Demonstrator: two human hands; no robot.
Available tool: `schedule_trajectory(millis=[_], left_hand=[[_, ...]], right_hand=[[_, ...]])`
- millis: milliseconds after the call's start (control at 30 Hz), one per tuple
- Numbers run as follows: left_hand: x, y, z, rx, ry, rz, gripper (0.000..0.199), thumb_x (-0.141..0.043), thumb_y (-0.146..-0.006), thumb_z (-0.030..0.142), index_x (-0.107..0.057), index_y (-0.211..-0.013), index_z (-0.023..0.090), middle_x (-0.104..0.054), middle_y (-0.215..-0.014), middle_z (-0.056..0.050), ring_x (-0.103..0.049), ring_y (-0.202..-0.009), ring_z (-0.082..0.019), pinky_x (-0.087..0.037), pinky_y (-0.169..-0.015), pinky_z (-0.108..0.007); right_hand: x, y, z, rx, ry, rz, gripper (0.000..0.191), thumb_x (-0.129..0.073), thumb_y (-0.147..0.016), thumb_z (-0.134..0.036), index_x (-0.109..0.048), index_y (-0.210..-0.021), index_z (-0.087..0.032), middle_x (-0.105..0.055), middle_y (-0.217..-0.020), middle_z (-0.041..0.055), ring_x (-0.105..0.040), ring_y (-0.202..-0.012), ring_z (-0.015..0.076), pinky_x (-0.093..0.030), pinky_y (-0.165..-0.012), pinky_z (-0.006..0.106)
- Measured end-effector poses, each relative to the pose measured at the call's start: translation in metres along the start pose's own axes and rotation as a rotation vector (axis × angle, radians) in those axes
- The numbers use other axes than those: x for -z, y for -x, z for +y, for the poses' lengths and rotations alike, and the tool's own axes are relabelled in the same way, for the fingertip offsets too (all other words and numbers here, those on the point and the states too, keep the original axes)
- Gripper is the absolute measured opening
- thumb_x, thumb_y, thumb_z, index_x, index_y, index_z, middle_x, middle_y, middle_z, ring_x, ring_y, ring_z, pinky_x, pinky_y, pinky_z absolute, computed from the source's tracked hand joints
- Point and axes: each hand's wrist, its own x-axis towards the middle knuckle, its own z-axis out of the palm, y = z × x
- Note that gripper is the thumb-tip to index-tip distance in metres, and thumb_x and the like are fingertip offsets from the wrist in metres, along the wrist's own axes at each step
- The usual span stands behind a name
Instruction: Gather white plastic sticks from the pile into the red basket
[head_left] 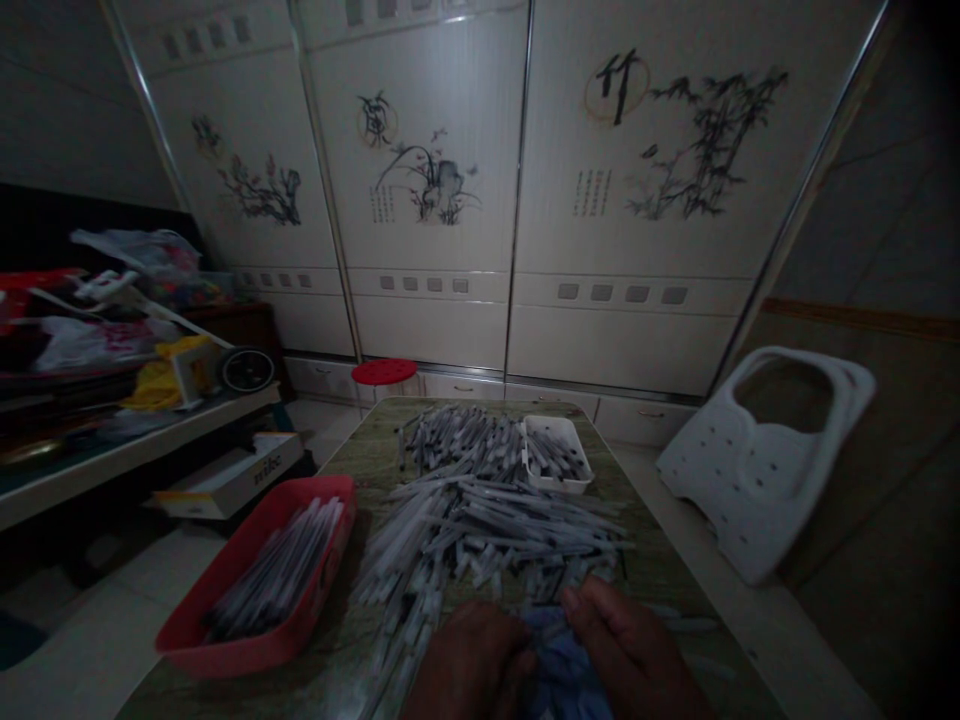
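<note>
At the near edge of the table, my left hand (476, 655) has its fingers curled inward. My right hand (630, 645) is closed too, thumb and forefinger pressed together. A thin dark piece runs between the two hands, too dim to name. Below and between them is bluish crumpled material (564, 665). Just beyond lies a broad heap of slim translucent pen-like tubes (517, 515), with shorter pieces (487, 565) among them. More of these tubes and dark-ended pieces (465, 435) are piled farther back.
A red plastic basket (341, 540) holding tubes stands at the left. A white tray (577, 487) with small pieces sits at the back right of the table (352, 440). Beyond are a red stool (384, 372), a white plastic chair-like item (772, 480) and a cluttered bench (142, 440).
</note>
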Motion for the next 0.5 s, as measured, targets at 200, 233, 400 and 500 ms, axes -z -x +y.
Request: schedule_trajectory(millis=[200,233,400,500], left_hand=[[-0.006,0.0,0.002,-0.031,-0.158,0.135,0.011,-0.061,-0.09,0.016,-0.071,-0.089,0.021,-0.072,-0.08,-0.007,-0.066,-0.077,-0.023,-0.045,-0.069,-0.032],[-0.007,0.0,0.002,-0.021,-0.145,0.156,0.012,-0.061,-0.09,0.015,-0.071,-0.089,0.022,-0.072,-0.08,-0.007,-0.066,-0.077,-0.023,-0.046,-0.07,-0.032],[-0.001,0.003,0.005,-0.008,-0.053,0.152,0.014,-0.06,-0.092,0.019,-0.074,-0.096,0.021,-0.075,-0.084,-0.008,-0.07,-0.081,-0.024,-0.052,-0.071,-0.034],[0.016,0.007,0.001,0.07,0.123,0.188,0.031,-0.061,-0.095,0.031,-0.07,-0.124,0.023,-0.077,-0.106,-0.01,-0.071,-0.097,-0.025,-0.055,-0.084,-0.035]], right_hand=[[-0.012,-0.001,0.006,-0.101,-0.035,0.091,0.047,-0.044,-0.098,-0.063,-0.047,-0.069,-0.026,-0.053,-0.065,-0.0037,-0.053,-0.066,0.0188,-0.039,-0.062,0.029],[-0.014,0.0,0.005,-0.11,-0.045,0.106,0.047,-0.043,-0.098,-0.064,-0.048,-0.07,-0.026,-0.054,-0.065,-0.0036,-0.054,-0.066,0.0189,-0.04,-0.063,0.029],[-0.017,-0.001,-0.005,-0.103,-0.128,0.052,0.043,-0.049,-0.095,-0.062,-0.056,-0.076,-0.025,-0.054,-0.065,-0.0043,-0.055,-0.065,0.0182,-0.042,-0.062,0.029],[-0.01,-0.003,-0.005,-0.163,-0.243,0.056,0.041,-0.05,-0.095,-0.061,-0.061,-0.081,-0.024,-0.061,-0.069,-0.0032,-0.056,-0.063,0.0173,-0.044,-0.059,0.028]])
